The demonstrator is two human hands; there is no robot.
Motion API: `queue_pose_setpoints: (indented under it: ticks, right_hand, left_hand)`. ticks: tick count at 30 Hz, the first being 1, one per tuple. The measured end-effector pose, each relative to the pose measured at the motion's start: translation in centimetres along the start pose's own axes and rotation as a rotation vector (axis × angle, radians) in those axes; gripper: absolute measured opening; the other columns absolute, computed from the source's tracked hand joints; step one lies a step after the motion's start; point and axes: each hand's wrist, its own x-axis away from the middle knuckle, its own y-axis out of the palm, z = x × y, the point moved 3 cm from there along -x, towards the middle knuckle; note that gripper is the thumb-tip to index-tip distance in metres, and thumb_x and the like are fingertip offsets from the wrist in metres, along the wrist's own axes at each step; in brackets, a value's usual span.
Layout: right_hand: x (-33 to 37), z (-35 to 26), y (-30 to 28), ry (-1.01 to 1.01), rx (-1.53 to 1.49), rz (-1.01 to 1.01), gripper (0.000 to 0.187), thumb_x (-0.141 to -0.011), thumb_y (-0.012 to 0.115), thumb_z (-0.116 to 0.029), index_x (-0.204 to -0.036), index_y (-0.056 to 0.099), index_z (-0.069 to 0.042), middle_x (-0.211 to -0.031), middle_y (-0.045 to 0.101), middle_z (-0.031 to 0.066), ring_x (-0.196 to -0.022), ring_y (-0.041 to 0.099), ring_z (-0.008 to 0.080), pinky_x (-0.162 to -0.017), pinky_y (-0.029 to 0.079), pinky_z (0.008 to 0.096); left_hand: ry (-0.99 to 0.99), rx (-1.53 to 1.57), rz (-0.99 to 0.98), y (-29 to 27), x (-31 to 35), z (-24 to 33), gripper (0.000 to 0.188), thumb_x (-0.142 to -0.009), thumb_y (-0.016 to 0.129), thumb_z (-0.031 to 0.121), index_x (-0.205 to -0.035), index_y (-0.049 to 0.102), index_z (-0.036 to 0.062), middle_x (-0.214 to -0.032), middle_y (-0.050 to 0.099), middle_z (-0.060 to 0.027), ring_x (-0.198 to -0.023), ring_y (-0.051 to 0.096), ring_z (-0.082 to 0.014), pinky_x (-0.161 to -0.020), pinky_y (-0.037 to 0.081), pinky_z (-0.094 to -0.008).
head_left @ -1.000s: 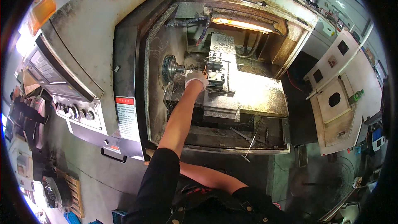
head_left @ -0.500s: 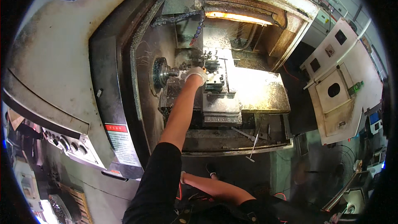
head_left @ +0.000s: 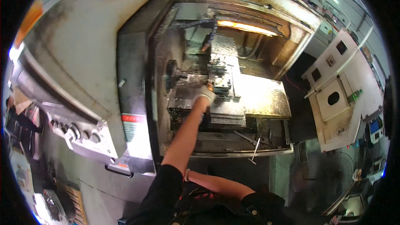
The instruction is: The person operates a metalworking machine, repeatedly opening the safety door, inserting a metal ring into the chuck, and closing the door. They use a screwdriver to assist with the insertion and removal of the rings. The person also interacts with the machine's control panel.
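My left hand [head_left: 204,96], in a pale glove, reaches into a lathe just in front of the tool post [head_left: 222,84]. Its fingers are closed around a small orange-tipped thing [head_left: 210,87], whose kind I cannot make out. Left of the hand sits the round chuck [head_left: 170,76], with a short metal piece [head_left: 182,75] sticking out of it toward the tool post. My right hand [head_left: 186,175] is low, beside my left sleeve; that arm hides most of it, fingers included.
A lit lamp [head_left: 246,28] and a segmented coolant hose [head_left: 210,37] are at the back of the enclosure. A T-handled wrench [head_left: 255,150] leans at the front tray [head_left: 200,150]. The sliding door [head_left: 135,79] and knob panel [head_left: 79,133] stand left.
The view has shifted, so the machine appears further right. My left hand has drawn nearer to me, from beside the tool post to its front. My right hand stays low.
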Motion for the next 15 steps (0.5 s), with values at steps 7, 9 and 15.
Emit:
queue_pose_setpoints:
  ticks: [7,9,15]
  right_hand:
    - [0.0,-0.4,1.1,0.033,0.083,0.105,0.053,-0.08,0.061,-0.024,-0.124,0.044,0.0,-0.122,0.053,0.0163,-0.114,0.051,0.0263,-0.097,0.039,0.0345]
    - [-0.5,-0.8,1.7,0.045,0.097,0.124,0.053,-0.08,0.062,-0.024,-0.123,0.045,0.0,-0.121,0.054,0.0168,-0.113,0.051,0.0267,-0.096,0.039,0.0346]
    - [-0.9,-2.8,4.0,0.125,0.12,0.225,0.054,-0.078,0.064,-0.025,-0.121,0.046,0.002,-0.118,0.056,0.0181,-0.112,0.053,0.0278,-0.096,0.04,0.0348]
  left_hand:
    - [0.755,0.157,0.036,-2.3,26.6,2.2,0.033,-0.074,0.057,0.014,-0.104,0.049,0.0028,-0.091,0.059,-0.0209,-0.085,0.06,-0.0368,-0.076,0.048,-0.0433]
    - [0.666,0.032,0.061,-6.1,32.3,-0.9,0.036,-0.072,0.062,0.011,-0.105,0.052,0.004,-0.092,0.061,-0.0188,-0.082,0.061,-0.0357,-0.072,0.05,-0.0414]
    - [0.482,-0.028,0.591,-17.9,40.9,-10.5,0.033,-0.066,0.062,0.0,-0.097,0.054,0.0029,-0.085,0.061,-0.0125,-0.076,0.062,-0.0291,-0.064,0.05,-0.0374]
